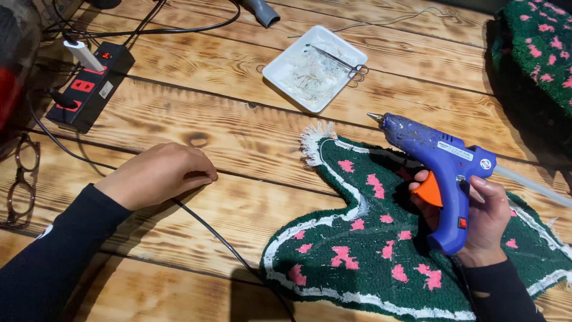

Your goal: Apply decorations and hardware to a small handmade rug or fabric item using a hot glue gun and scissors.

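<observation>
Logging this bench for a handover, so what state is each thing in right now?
Blue hot glue gun: gripped upright in right hand, nozzle pointing left, clear stick in back.
Left hand: closed loosely, resting on the black cable.
Green tufted rug with pink spots: flat, white edge showing.
White square dish: holds scraps; small scissors shut across it.
Black power strip: plugs inserted.
Brown glasses: lying unfolded.
</observation>
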